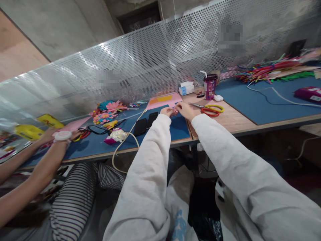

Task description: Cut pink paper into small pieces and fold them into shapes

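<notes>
Head view: left hand [167,111] and right hand [185,109] meet over the blue mat [179,129], the fingertips of both pinched shut on a small pink piece [175,108] between them. Red-and-yellow scissors [212,109] lie just beside the right hand on the tabletop [233,117].

Left hand [167,111] and right hand [185,110] meet at the grip, over the table [238,118]. Scissors [212,109] just right of it, cup [210,86] behind-right, tissue box [186,88] behind, paper sheet [163,100] just behind, phones [145,124] near left, paper flowers [107,113] farther left.
</notes>
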`<control>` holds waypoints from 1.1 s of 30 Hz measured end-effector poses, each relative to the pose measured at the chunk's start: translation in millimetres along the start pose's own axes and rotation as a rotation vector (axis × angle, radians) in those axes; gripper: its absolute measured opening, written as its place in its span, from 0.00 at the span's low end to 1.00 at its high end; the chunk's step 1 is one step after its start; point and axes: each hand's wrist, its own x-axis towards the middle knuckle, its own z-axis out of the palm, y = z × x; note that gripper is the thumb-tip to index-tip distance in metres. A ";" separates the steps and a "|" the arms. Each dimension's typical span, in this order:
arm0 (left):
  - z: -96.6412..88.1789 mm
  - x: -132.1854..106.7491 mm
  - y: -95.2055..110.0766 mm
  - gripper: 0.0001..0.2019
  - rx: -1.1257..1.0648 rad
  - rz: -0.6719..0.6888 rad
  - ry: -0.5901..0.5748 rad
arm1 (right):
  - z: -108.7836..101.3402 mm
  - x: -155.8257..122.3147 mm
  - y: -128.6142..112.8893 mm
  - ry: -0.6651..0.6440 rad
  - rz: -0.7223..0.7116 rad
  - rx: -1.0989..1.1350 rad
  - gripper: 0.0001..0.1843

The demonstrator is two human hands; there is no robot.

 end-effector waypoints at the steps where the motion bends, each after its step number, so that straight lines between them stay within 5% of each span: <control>1: -0.5 1.2 0.1 0.05 -0.018 -0.010 0.008 | 0.8 0.3 0.2 0.011 -0.008 0.014 0.08; 8: -0.6 9.0 0.7 0.03 -0.150 -0.142 0.071 | 0.3 0.5 -3.0 -0.020 -0.094 -0.070 0.09; 25: -0.6 3.8 5.5 0.04 -0.246 -0.106 0.136 | -0.7 1.5 1.1 0.097 -0.202 -0.084 0.10; 33: -1.1 0.4 5.1 0.05 -0.213 -0.072 0.094 | -1.5 5.3 -0.5 0.133 -0.014 0.035 0.09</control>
